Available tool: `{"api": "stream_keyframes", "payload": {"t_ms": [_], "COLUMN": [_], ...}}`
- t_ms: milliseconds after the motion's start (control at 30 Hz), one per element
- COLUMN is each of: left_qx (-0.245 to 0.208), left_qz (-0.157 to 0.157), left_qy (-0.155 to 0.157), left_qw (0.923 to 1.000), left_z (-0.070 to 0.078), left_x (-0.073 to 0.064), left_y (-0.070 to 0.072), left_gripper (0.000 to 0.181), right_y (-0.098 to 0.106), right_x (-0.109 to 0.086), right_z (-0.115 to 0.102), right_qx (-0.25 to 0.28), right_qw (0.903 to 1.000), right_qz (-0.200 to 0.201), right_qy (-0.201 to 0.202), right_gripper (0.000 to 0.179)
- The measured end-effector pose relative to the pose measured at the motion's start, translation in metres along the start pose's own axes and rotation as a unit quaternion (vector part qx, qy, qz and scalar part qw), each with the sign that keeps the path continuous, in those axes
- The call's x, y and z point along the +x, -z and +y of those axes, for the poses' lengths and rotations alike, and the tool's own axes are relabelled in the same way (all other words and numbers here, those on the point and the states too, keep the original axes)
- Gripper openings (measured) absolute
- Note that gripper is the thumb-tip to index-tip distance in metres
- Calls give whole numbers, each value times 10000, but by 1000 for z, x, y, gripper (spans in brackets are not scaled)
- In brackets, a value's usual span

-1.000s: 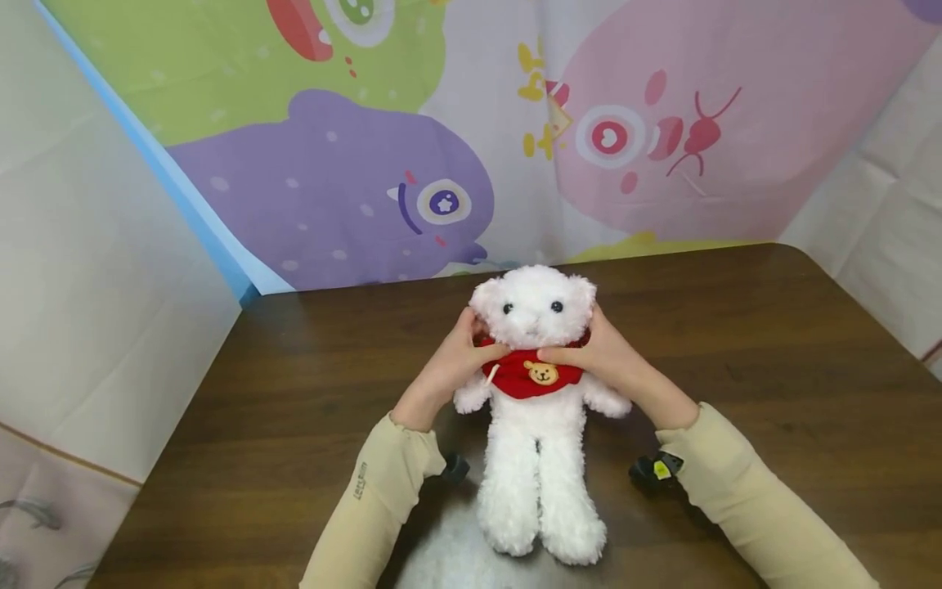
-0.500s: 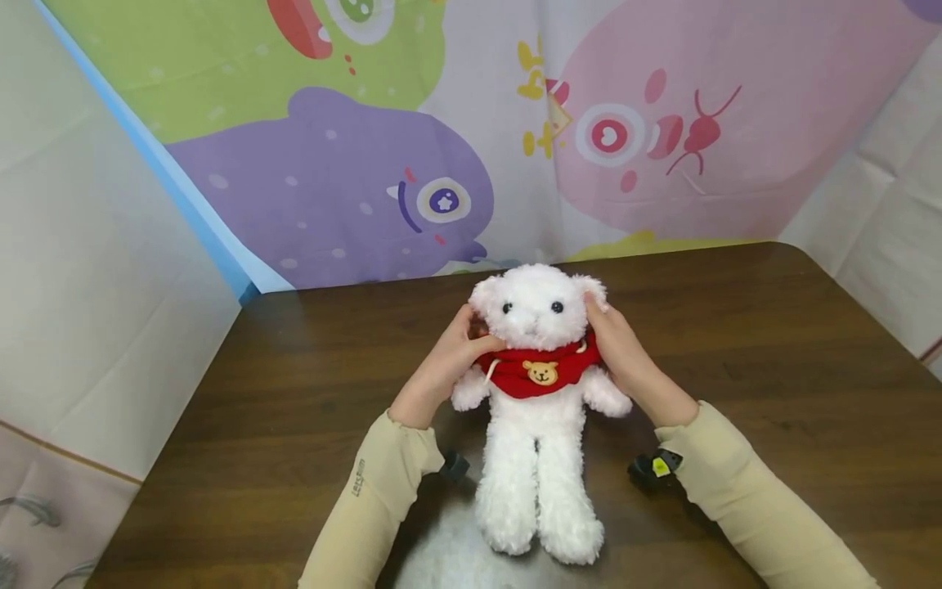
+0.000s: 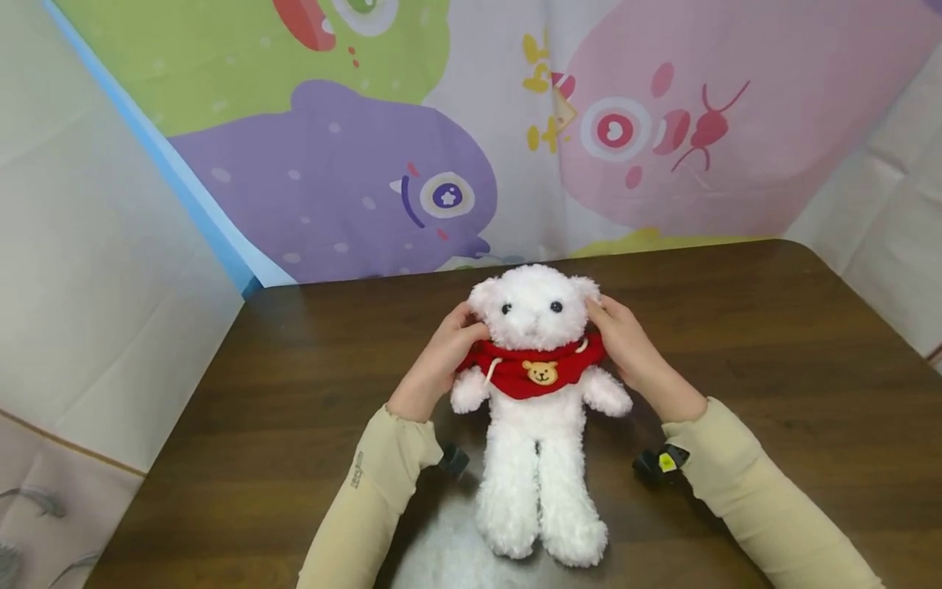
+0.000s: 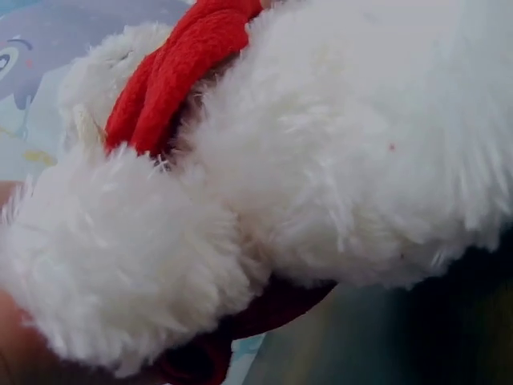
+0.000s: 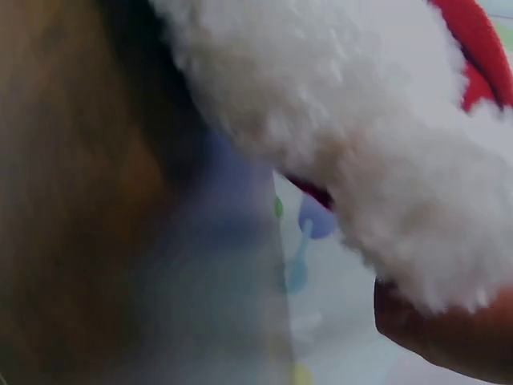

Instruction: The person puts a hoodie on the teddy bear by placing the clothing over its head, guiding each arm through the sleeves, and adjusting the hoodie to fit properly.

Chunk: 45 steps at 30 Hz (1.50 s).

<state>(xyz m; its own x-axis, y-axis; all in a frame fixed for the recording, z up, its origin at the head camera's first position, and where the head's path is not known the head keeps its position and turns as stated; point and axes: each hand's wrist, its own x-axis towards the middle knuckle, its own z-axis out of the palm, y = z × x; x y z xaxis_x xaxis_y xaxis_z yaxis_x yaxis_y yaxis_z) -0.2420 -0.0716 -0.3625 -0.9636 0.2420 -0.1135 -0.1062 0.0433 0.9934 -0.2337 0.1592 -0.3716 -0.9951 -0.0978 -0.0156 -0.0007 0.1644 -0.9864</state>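
A white plush teddy bear [image 3: 537,442] lies face up on the table in the head view, wearing a red cape [image 3: 515,380] with white cords and a small bear-face patch. Beside its neck, my left hand [image 3: 437,356] grips the cape's edge, thumb in front and fingers partly hidden behind. My right hand [image 3: 633,348] touches the opposite side of the head, below the ear; its fingertips are hidden. Close white fur [image 4: 337,144] and red cloth [image 4: 176,80] fill much of the left wrist view. The bear's arm [image 5: 425,200] shows in the right wrist view, above part of my hand.
The brown wooden table [image 3: 309,409] extends around the bear. A curtain [image 3: 515,164] printed with cartoon monsters hangs at its back edge, with white cloth walls [image 3: 81,245] at the sides. Black wrist straps [image 3: 658,462] sit below both hands.
My right thumb has moved off the cape's front to the side of the head. The left thumb has drawn back outward, and more of the cape is visible. The bear stays in place.
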Motion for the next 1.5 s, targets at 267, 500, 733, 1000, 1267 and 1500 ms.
{"api": "stream_keyframes", "payload": {"t_ms": [267,500,733,1000,1267,1500], "left_qx": [50,-100,125,393,777,1149], "left_qz": [304,554,779,705,848,859], "left_qy": [83,291,398,330,153,196], "left_qw": [9995,9980,9961,9962,9933,9895], "left_z": [1,3,-2,-2,-4,0], "left_x": [4,4,6,6,7,5], "left_y": [10,10,6,4,5,7], "left_gripper": [16,27,58,64,61,59], "right_y": [13,6,-8,-10,-12,-13], "right_x": [-16,-33,-30,-26,-23,-22], "right_z": [-8,-10,2,6,4,1], "right_qx": [-1869,-2084,-3308,-3062,-3090,-3190], "right_qw": [9649,9515,8866,9032,9015,8975], "right_qz": [1198,-1031,-325,122,203,181], "right_qy": [1402,2017,3218,3006,3024,3041], "right_gripper": [26,11,34,36,22,18]}}
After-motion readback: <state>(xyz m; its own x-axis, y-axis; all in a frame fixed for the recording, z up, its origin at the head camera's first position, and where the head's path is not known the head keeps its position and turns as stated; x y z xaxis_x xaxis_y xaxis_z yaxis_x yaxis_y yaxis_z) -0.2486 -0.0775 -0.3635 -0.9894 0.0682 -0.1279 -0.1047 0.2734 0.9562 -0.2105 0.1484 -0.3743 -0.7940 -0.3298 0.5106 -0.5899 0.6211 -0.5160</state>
